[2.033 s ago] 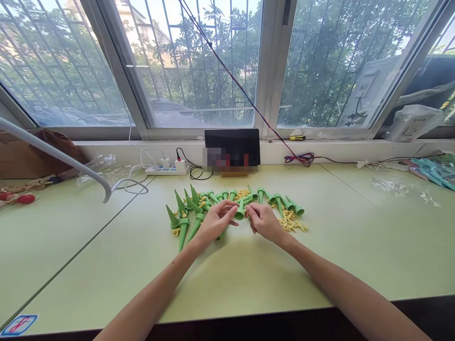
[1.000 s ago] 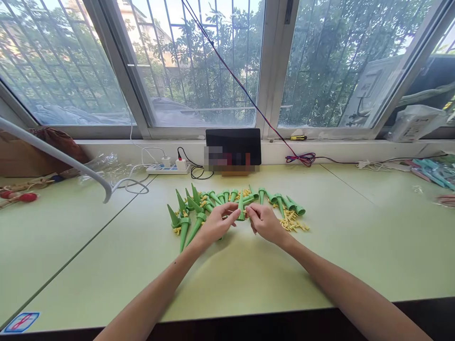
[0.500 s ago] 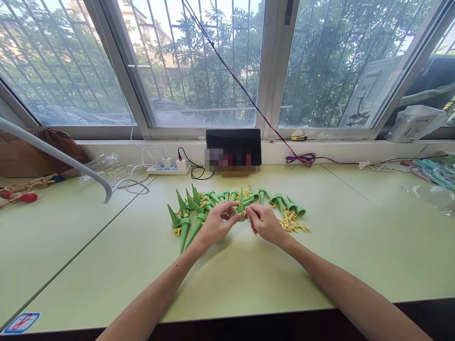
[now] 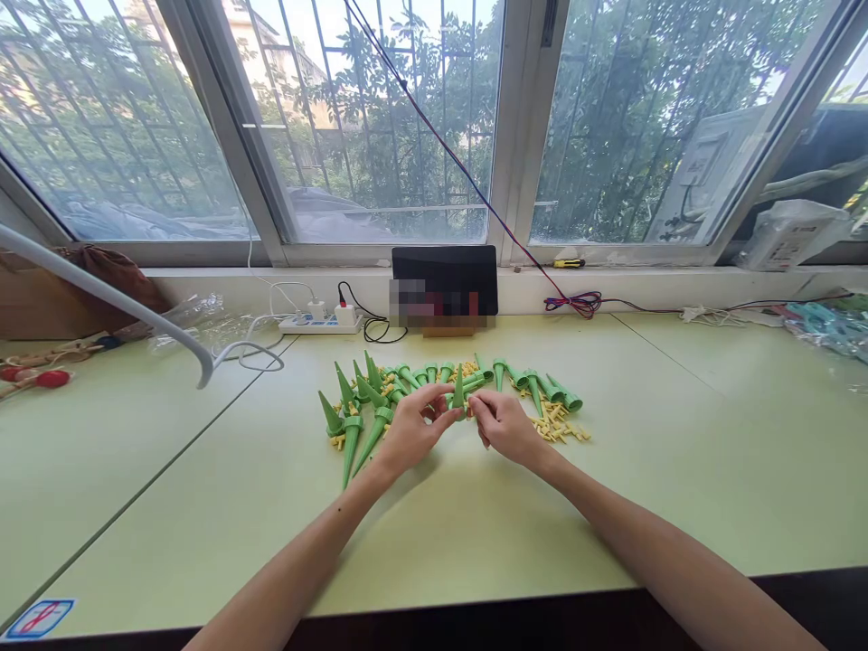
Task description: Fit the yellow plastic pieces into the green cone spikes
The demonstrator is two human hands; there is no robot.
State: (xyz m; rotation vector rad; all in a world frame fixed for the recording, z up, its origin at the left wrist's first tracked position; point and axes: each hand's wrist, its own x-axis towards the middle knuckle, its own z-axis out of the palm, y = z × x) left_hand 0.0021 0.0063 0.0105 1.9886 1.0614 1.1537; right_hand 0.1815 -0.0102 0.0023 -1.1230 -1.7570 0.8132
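Between thumb and fingers, my left hand (image 4: 421, 423) holds a green plastic spike (image 4: 459, 391) by its wide base, with the point up. My right hand (image 4: 503, 423) is pinched closed at the right side of that base, on a small yellow piece that its fingers mostly hide. More green spikes (image 4: 351, 445) lie and stand to the left of my hands, and several others (image 4: 535, 391) lie behind and to the right. Small yellow pieces (image 4: 557, 425) are heaped beside my right hand, with more scattered among the spikes.
A dark-screened tablet (image 4: 444, 285) leans at the back of the table (image 4: 495, 542). A power strip (image 4: 322, 323) with plugs and cables lies back left, under a white curved arm (image 4: 108, 289). Bundled wire (image 4: 575, 305) and a yellow cutter (image 4: 569, 263) are at the back right.
The hands and the spike stay almost in place. The view has shifted very slightly.
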